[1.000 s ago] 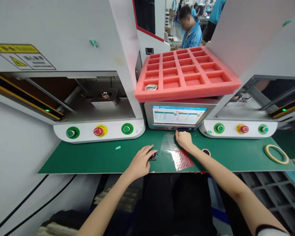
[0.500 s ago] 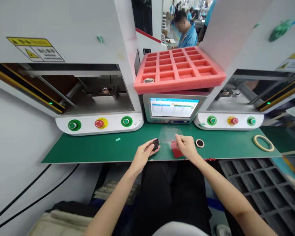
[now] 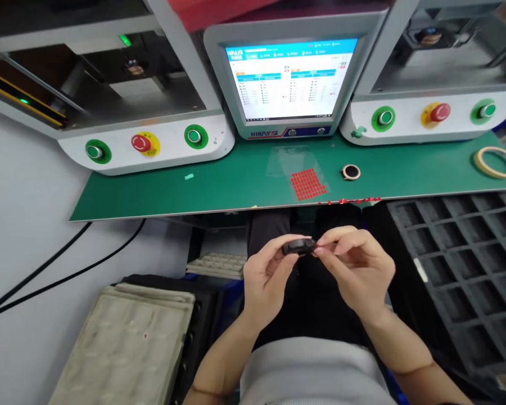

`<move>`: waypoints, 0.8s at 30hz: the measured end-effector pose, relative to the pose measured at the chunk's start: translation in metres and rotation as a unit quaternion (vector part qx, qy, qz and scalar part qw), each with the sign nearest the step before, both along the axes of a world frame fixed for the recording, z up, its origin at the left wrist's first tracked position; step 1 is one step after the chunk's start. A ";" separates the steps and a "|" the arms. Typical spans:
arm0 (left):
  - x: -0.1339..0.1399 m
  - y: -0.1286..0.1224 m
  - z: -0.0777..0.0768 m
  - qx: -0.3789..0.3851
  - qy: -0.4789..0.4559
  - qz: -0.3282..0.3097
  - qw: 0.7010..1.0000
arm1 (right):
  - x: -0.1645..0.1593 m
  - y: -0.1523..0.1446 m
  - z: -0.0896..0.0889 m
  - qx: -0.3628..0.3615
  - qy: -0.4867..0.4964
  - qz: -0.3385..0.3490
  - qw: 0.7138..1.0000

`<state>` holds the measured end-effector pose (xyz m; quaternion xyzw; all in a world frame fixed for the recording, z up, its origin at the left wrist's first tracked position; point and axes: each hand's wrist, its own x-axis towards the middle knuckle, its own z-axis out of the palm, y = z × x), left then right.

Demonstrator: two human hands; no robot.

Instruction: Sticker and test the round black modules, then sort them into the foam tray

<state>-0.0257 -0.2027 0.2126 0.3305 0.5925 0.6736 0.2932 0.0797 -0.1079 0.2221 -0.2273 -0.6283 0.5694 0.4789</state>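
Observation:
My left hand (image 3: 267, 275) is closed on a round black watch case (image 3: 298, 246), gripping it by its rim over my lap, just off the table's front edge. The case is turned nearly edge-on. At its right end the fingertips of my right hand (image 3: 354, 264) pinch together, touching the case; a tiny red bit, seemingly a small sticker, shows between them. Beyond the hands, on the green table (image 3: 160, 194), lies a clear sheet with red square stickers (image 3: 307, 184). Right of it rests another round watch case (image 3: 351, 172) with a gold-coloured rim and dark face.
Red bits (image 3: 365, 200) line the table's front edge. A tape roll (image 3: 496, 162) lies at the right. Behind stand a monitor (image 3: 290, 84) and two machines with green buttons and red stop buttons (image 3: 141, 142). Black compartment trays (image 3: 451, 270) are at lower right, beige trays (image 3: 126, 332) lower left.
Both hands have come back from the table to above my lap and met at the black watch case. My right hand has left the sticker sheet. The view has tilted down and closer.

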 end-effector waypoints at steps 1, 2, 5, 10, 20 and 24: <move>0.001 -0.003 0.001 0.004 0.029 -0.002 1.000 | 0.004 -0.002 0.002 0.010 -0.002 0.000 1.000; 0.001 -0.006 0.003 0.007 0.060 -0.004 0.998 | 0.007 -0.004 0.004 0.025 -0.004 -0.002 1.000; -0.001 -0.011 0.008 0.016 0.144 -0.023 0.989 | 0.016 -0.006 0.010 0.082 -0.013 -0.003 0.997; -0.008 -0.013 0.013 0.048 0.214 -0.051 0.974 | 0.025 -0.001 0.018 0.084 -0.023 0.047 0.995; -0.009 -0.012 0.014 0.054 0.203 -0.088 0.974 | 0.031 0.024 0.022 0.100 -0.045 0.225 0.968; -0.004 -0.013 0.011 0.059 0.170 -0.066 0.981 | 0.029 0.017 0.014 0.153 0.002 0.179 0.972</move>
